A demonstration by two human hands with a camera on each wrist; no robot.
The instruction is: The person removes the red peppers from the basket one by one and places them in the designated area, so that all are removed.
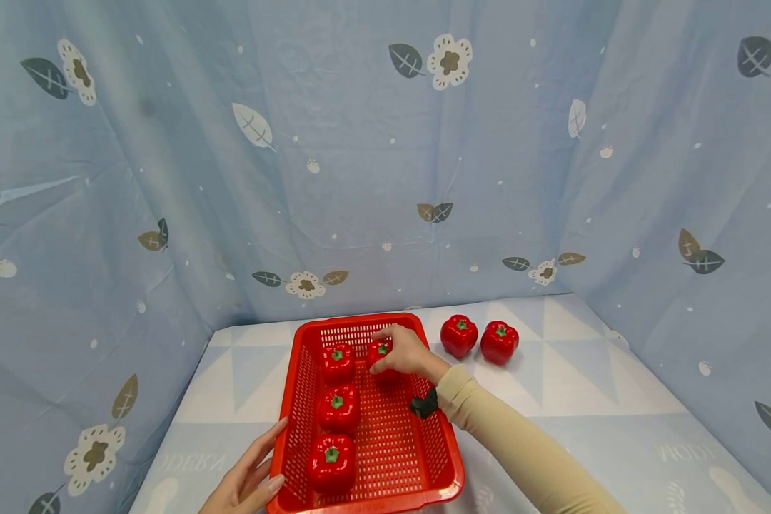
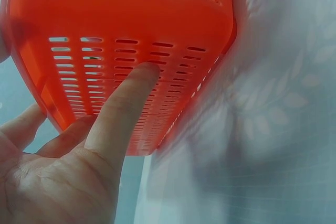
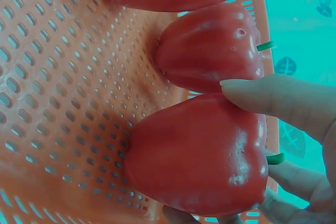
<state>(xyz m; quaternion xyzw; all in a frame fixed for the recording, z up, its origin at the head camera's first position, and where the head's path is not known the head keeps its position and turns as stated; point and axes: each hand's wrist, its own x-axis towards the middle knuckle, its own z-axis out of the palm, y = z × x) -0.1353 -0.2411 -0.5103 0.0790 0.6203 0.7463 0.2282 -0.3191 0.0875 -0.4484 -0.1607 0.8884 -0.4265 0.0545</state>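
Note:
In the head view my right hand (image 1: pixel 406 351) reaches into the red basket (image 1: pixel 446 464) and holds a red bell pepper (image 1: pixel 378 350) near its back right corner. The right wrist view shows my thumb and fingers about this upright pepper (image 3: pixel 199 156), which has a short green stem. Three more red bell peppers stand in a row along the basket's left side: back (image 1: pixel 338 363), middle (image 1: pixel 339 408) and front (image 1: pixel 331 464). My left hand (image 1: pixel 247 475) touches the basket's left side, its fairly straight fingers against the slotted outer wall (image 2: pixel 126 14).
Two red bell peppers, one (image 1: pixel 459 335) beside the other (image 1: pixel 500 343), stand on the patterned tabletop (image 1: pixel 572 371) right of the basket. A blue printed curtain (image 1: pixel 360 178) encloses the table at the back and sides. A dark strap (image 1: pixel 424 404) shows by my right wrist.

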